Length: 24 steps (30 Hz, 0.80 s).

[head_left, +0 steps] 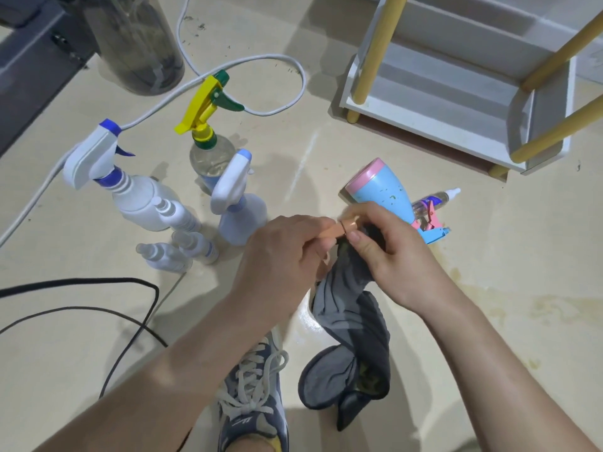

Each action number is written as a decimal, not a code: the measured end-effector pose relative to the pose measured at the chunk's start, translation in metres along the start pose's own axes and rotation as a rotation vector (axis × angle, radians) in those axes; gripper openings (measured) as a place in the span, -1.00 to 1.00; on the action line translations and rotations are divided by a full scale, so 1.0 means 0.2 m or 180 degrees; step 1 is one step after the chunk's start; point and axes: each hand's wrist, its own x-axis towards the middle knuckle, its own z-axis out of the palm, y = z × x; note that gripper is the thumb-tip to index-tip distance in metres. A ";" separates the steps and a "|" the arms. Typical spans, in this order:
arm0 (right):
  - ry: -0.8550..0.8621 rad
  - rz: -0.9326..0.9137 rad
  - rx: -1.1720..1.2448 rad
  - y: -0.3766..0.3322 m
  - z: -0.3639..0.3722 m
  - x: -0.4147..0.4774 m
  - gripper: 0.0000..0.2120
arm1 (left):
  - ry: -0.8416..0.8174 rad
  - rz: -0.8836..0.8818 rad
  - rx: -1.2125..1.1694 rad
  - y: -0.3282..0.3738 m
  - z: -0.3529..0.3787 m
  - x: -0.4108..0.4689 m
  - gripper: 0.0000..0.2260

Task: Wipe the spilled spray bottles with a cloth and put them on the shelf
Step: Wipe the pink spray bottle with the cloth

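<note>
Low over a beige floor, two bare hands meet at the middle of the view. The left hand (280,252) has its fingers curled, pinching one end of a small peach-coloured item (346,228); what the item is cannot be told. The right hand (388,256) has fingers and thumb curled around a grey cloth (352,321), held against the item's other end. The cloth hangs in folds down to the floor.

Just beyond the right hand, a blue spray bottle (381,190) with a pink base lies on its side, its pink trigger pointing right. A small clear bottle (439,200) with a white tip lies just behind it.

To the left, three sprayers stand upright: a white bottle with a blue trigger (130,190), a clear bottle with a yellow and green trigger (208,151), and a pale blue bottle with a white head (239,203). Three small pale bottles (195,244) cluster in front of them.

At upper right stands a white shelf (440,102) with yellow posts, well apart from the hands.

A white cable (261,58) loops across the floor, black cables (98,283) cross at left, and a laced shoe (251,386) shows at the bottom.
</note>
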 end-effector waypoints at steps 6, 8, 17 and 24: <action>0.0986 0.0931 0.3580 -0.07 0.11 -0.05 -0.47 | -0.0018 -0.1007 -0.0737 -0.03 -0.02 0.02 -0.87; 0.1063 0.1022 0.4375 -0.08 0.25 -0.06 -0.49 | 0.0013 -0.1070 -0.0728 -0.04 -0.04 0.02 -0.83; 0.1141 0.0603 0.1377 0.11 0.63 0.06 -0.75 | -0.0061 -0.0801 0.0558 0.02 -0.14 0.07 -0.80; 0.1393 0.1823 0.3259 0.10 0.43 0.05 -0.78 | 0.0110 -0.0774 0.1238 0.03 -0.16 0.20 -0.70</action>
